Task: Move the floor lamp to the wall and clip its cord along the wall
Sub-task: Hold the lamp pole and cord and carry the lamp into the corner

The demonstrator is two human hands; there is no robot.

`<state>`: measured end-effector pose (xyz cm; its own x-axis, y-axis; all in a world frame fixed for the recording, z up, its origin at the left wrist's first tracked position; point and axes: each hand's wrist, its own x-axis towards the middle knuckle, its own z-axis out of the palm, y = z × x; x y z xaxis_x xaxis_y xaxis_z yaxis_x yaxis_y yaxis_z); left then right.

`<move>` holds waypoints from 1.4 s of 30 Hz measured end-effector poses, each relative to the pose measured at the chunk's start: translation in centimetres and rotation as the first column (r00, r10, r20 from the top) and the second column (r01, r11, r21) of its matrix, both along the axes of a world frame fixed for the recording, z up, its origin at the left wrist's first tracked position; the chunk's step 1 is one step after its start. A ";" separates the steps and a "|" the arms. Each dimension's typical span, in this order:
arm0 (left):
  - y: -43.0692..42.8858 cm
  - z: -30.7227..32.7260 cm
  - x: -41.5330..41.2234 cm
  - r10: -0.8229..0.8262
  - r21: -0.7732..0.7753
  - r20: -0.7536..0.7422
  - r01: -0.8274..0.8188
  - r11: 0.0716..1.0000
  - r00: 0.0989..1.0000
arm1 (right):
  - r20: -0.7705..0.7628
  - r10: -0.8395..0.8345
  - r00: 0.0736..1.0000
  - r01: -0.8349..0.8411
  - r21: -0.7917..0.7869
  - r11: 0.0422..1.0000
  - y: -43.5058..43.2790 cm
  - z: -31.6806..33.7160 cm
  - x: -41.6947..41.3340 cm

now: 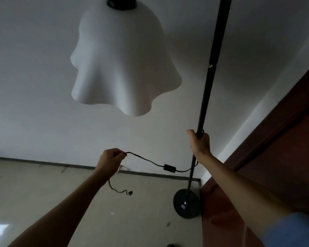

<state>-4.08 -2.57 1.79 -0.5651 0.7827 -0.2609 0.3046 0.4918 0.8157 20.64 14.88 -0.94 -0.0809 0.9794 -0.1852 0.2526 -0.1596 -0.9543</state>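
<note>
White wall (pixel 34 86) fills most of what I see, meeting the pale floor (pixel 43 202) along a dark skirting line. Working from the left, my left hand (pixel 111 160) has its fingers (pixel 117 153) pinched on the black cord (pixel 144 159), which sags rightward through an inline switch (pixel 169 167) to the pole (pixel 203 97); the loose tail with the plug (pixel 130 193) lies on the floor below that hand. Above hangs the wavy white shade (pixel 123 59). Further right, my right hand (pixel 199 142) is wrapped closed around the upright pole, whose round base (pixel 186 203) rests on the floor near the wall's right corner, just beside a brown door (pixel 284 139). I judge the lamp nearly placed; the cord runs leftward along the wall, so my left hand is the one to lead it.
</note>
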 end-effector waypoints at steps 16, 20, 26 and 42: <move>-17.5 4.9 -17.3 0.429 0.131 -0.034 -0.422 0.897 0.903 | 0.034 0.485 0.874 -0.484 0.140 0.864 -10.7 8.5 -27.7; -23.3 5.4 -24.0 0.496 0.124 -0.053 -0.487 0.864 0.867 | 0.038 0.554 0.832 -0.552 0.162 0.818 -15.0 9.4 -36.5; -31.0 6.9 -34.1 0.583 0.126 -0.087 -0.571 0.811 0.808 | 0.004 0.627 0.779 -0.619 0.165 0.768 -21.0 10.6 -49.3; -44.2 7.6 -64.5 0.819 0.111 -0.216 -0.820 0.561 0.531 | -0.137 0.836 0.532 -0.826 0.136 0.548 -33.3 11.7 -88.3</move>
<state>-68.58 -46.73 9.35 -0.9975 -0.0548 -0.0445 -0.0689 0.6222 0.7798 -67.67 -18.46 10.79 -0.8866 0.4611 -0.0377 0.0861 0.0845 -0.9927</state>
